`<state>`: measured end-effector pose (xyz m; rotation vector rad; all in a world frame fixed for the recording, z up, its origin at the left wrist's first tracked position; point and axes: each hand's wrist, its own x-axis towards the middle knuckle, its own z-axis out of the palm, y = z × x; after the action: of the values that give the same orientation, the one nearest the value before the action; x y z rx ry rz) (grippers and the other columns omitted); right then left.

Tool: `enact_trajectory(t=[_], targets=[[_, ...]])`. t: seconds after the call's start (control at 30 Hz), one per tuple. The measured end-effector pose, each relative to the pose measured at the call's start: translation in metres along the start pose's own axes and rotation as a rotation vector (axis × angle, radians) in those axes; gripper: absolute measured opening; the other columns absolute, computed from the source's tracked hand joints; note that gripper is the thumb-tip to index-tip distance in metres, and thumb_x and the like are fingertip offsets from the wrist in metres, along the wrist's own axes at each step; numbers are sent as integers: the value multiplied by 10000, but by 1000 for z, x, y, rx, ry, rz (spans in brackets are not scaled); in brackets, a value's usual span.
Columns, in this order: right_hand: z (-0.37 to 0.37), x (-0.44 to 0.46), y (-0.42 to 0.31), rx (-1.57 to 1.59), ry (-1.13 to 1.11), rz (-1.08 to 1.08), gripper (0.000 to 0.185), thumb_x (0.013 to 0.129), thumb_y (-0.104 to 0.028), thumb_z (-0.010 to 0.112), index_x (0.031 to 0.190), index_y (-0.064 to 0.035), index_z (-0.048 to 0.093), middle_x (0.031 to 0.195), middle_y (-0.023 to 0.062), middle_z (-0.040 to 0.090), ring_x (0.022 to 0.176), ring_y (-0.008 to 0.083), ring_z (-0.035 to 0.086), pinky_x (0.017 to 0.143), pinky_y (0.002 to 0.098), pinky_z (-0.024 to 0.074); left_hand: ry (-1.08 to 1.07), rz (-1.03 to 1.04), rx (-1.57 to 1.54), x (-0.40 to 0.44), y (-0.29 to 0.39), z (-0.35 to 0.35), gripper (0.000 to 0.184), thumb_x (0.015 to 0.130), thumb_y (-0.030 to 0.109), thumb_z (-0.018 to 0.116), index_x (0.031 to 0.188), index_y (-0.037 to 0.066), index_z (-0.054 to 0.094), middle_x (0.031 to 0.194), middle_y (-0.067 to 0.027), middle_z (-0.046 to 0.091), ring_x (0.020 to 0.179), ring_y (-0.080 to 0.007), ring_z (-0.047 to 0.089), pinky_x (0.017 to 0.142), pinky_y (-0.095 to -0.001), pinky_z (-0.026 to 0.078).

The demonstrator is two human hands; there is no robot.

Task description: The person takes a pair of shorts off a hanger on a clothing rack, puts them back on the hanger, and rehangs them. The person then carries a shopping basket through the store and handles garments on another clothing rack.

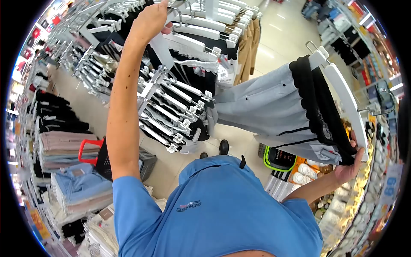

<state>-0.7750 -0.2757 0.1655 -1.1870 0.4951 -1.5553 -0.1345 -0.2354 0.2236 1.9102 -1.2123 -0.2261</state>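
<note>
My left hand point(150, 21) reaches up to the clothes rack, its fingers curled beside the hanger hooks point(179, 18); what they grip is hidden. Just below it, white hangers point(184, 43) carry black and grey garments. On the right, my right hand point(349, 167) is closed on one end of a white clip hanger point(344, 92) and the waistband beside it. From that hanger hang grey drawstring trousers point(261, 96) with a black ruffled waistband, stretched sideways toward the rack. A white label shows inside the waistband near my right hand.
A lower rack arm point(150, 88) with several hangers stands in front of me. Folded clothes point(81, 184) and a black basket with a red handle point(89, 150) are at left. A green-rimmed basket point(280, 159) and white shoes point(306, 171) sit low at right.
</note>
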Motion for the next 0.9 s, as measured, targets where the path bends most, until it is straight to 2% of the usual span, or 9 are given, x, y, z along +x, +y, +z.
enact_trajectory(t=[0.1, 0.27, 0.4, 0.43, 0.47, 0.57, 0.8, 0.87, 0.9], targets=[[12, -22, -18, 16, 46, -15, 494, 1061, -227, 497, 1440, 69, 382, 1305, 349, 560, 1041, 219, 632, 959, 407, 542, 18, 36, 78, 5, -2, 0, 532, 1049, 438, 364, 1139, -16, 626, 830, -141, 727, 658, -214, 721, 613, -320, 540], [18, -52, -52, -144, 157, -99, 572, 1069, -229, 490, 1441, 180, 345, 1282, 238, 606, 1050, 192, 624, 1030, 385, 478, 103, 275, 460, 20, -24, 6, 426, 1017, 382, 468, 1101, -6, 622, 899, -184, 710, 754, -259, 726, 673, -376, 557], [7, -49, -93, -85, 153, -117, 581, 1065, -219, 484, 1442, 193, 323, 1276, 250, 601, 1053, 168, 628, 1008, 432, 514, 220, 530, 941, 21, -37, 9, 307, 983, 302, 609, 1057, 5, 615, 1032, -249, 693, 880, -314, 729, 718, -436, 574], [11, -47, -97, -47, 118, -97, 588, 1062, -218, 495, 1451, 186, 319, 1166, 194, 631, 1060, 184, 629, 1042, 427, 475, 170, 403, 966, 22, -32, 10, 319, 936, 312, 683, 1089, 40, 616, 1108, -238, 687, 961, -324, 716, 721, -440, 573], [13, -45, -98, -8, 85, -78, 596, 1060, -218, 506, 1460, 180, 314, 1057, 138, 662, 1067, 200, 629, 1075, 422, 436, 183, 365, 814, 23, -30, 9, 351, 962, 347, 603, 1147, 49, 609, 1146, -229, 678, 1013, -341, 690, 786, -442, 546], [30, -42, -84, -26, 138, -132, 608, 1055, -182, 513, 1476, 178, 262, 1282, 267, 592, 1038, 205, 625, 1063, 444, 451, 202, 254, 358, 24, -23, 7, 522, 1037, 450, 362, 1319, 74, 588, 1262, -202, 650, 1171, -389, 612, 983, -448, 467], [22, -28, -87, 23, 134, -106, 568, 1053, -202, 510, 1448, 158, 319, 1365, 378, 496, 1042, 224, 648, 982, 421, 542, 469, 85, 635, -20, 33, 15, 536, 1022, 449, 467, 1374, 54, 544, 1199, -156, 690, 1123, -344, 636, 930, -503, 480], [26, -30, -83, 23, 107, -89, 537, 1050, -192, 511, 1444, 136, 349, 1328, 373, 533, 1028, 211, 643, 981, 388, 527, 793, 504, 609, -46, 51, 25, 494, 1003, 370, 565, 1384, 57, 538, 1120, -131, 708, 1095, -333, 641, 932, -482, 481], [32, -31, -76, 6, 107, -94, 527, 1048, -190, 516, 1446, 118, 360, 1314, 376, 542, 1012, 206, 640, 972, 379, 525, 712, 507, 410, -67, 69, 35, 514, 980, 348, 613, 1389, 47, 533, 1133, -130, 703, 1107, -328, 637, 946, -470, 475]])
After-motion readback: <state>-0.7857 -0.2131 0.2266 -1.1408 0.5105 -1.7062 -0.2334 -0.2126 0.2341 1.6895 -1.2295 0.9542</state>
